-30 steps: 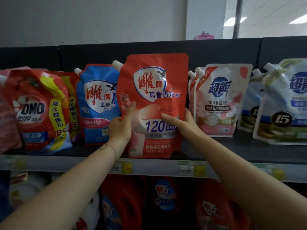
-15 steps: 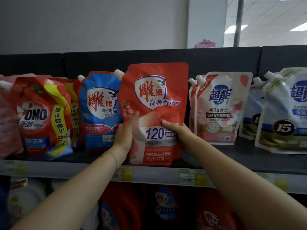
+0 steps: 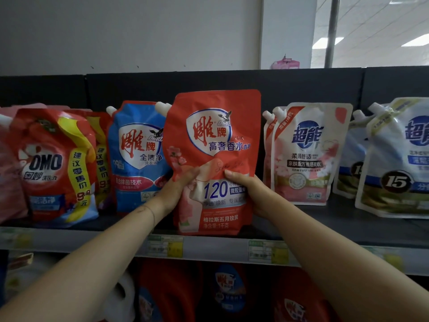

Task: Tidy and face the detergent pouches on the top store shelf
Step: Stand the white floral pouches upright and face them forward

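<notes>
Item 1: the tall coral-red plastic detergent pouch with a white crest label (image 3: 216, 140). It stands upright with its label facing you, and its base is at the front lip of the dark metal top shelf (image 3: 348, 228).

Item 2: your left hand (image 3: 176, 189). It grips the coral-red pouch's left edge at mid-height, with the thumb laid across the front.

Item 3: your right hand (image 3: 250, 191). It grips the pouch's right edge at the same height, thumb on the front and fingers out of sight behind.

Item 4: a blue plastic pouch with a red-lettered crest (image 3: 137, 159). It is just left of the coral-red pouch, set further back and partly overlapped by it.

Item 5: a slumped red OMO pouch with a yellow price band (image 3: 53, 163), further left of the coral-red pouch.

Item 6: a white-and-pink spouted pouch (image 3: 308, 154), near the coral-red pouch's right side but apart from it.

Item 7: a white-and-blue pouch marked 15 (image 3: 399, 159), well to the right.

Item 8: a blurred yellow-and-white price label (image 3: 167, 246), directly below the coral-red pouch
</notes>
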Motion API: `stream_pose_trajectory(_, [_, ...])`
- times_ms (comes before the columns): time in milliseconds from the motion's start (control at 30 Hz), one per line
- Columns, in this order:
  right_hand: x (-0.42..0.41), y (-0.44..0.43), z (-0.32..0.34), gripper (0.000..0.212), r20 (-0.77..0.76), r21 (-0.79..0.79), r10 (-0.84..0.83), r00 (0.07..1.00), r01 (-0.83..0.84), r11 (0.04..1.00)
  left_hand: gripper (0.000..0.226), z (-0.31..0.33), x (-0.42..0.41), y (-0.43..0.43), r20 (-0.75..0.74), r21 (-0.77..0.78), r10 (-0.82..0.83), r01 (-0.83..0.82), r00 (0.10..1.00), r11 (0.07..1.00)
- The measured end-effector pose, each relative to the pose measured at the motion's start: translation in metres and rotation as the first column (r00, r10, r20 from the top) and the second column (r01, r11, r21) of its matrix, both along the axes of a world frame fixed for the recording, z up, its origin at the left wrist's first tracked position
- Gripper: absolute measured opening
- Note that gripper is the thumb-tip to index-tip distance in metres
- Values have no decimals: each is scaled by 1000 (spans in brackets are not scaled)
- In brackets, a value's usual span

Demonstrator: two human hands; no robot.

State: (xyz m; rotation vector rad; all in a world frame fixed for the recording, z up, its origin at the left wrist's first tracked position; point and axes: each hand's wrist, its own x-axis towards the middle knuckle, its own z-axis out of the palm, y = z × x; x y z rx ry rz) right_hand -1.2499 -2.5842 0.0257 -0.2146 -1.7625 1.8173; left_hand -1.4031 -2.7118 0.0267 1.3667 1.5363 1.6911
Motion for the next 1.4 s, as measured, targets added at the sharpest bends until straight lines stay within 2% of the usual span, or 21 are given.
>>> stream_pose_trajectory(167, [1, -1, 2, 58, 35, -12, 46, 998, -46, 999, 48, -7, 8, 6, 138, 35, -77, 73, 987, 997])
stream_pose_trajectory(333, [5, 0, 5, 52, 49, -19, 74, 996, -74, 997, 46, -4, 13, 6, 127, 42, -97, 92, 987, 995])
stream_pose_trajectory(500, [6, 4, 3, 90, 50, -9, 101, 994, -101, 995, 59, -6, 10, 13, 111, 43, -62, 58, 992, 997])
stream_pose_trajectory(600, [12, 7, 3, 87, 56, -26, 131, 990, -130, 991, 65, -7, 12, 17, 117, 49, -70, 65, 991, 997])
stream_pose_trajectory(700, [20, 9, 5, 78, 42, -32, 157, 987, -156, 987, 53, -8, 17, 24, 108, 43, -105, 101, 989, 994])
stream_pose_trajectory(767, [24, 11, 5, 78, 25, -30, 119, 993, -119, 993, 50, -8, 20, 27, 76, 47, -130, 127, 989, 991])
stream_pose_trajectory(833, [26, 12, 4, 85, 22, -28, 39, 999, -38, 999, 59, -7, 19, 30, 28, 52, -105, 103, 994, 993])
stream_pose_trajectory(933, [30, 4, 2, 83, -33, 19, -152, 988, 152, 988, 92, -4, 14, 27, -43, 30, 58, -56, 997, 998])
stream_pose_trajectory(1000, [31, 0, -1, 95, -130, 49, -307, 943, 315, 948, 103, -5, 11, 23, -54, 49, 218, -216, 974, 975])
stream_pose_trajectory(1067, [34, -4, -4, 110, -268, 166, -480, 835, 531, 831, 97, -5, 11, 19, -29, 166, 327, -318, 945, 934])
stream_pose_trajectory(1100, [35, -6, -6, 114, -333, 291, -564, 756, 651, 701, 94, -4, 12, 17, -35, 265, 368, -346, 929, 900])
stream_pose_trajectory(1167, [39, -10, -8, 105, -440, 593, -672, 596, 755, 281, 97, -2, 17, 10, -151, 439, 502, -397, 852, 806])
stream_pose_trajectory(1200, [40, -15, -9, 95, -498, 694, -676, 543, 717, 64, 98, -1, 20, 6, -252, 514, 588, -409, 768, 754])
stream_pose_trajectory(1233, [39, -20, -8, 83, -551, 746, -647, 527, 659, -99, 95, -1, 21, 3, -374, 585, 668, -395, 644, 708])
stream_pose_trajectory(1267, [38, -29, -6, 74, -589, 769, -601, 541, 604, -210, 89, 0, 24, -2, -494, 648, 725, -353, 480, 675])
stream_pose_trajectory(1333, [32, -37, -7, 64, -598, 796, -543, 589, 512, -322, 74, -2, 28, -5, -660, 700, 732, -215, 170, 681])
stream_pose_trajectory(1367, [29, -40, -8, 62, -580, 813, -548, 603, 475, -338, 68, -4, 28, -4, -707, 686, 703, -170, 73, 707])
stream_pose_trajectory(1400, [26, -41, -8, 62, -553, 832, -569, 609, 445, -332, 65, -6, 29, -3, -739, 662, 673, -165, 19, 731])
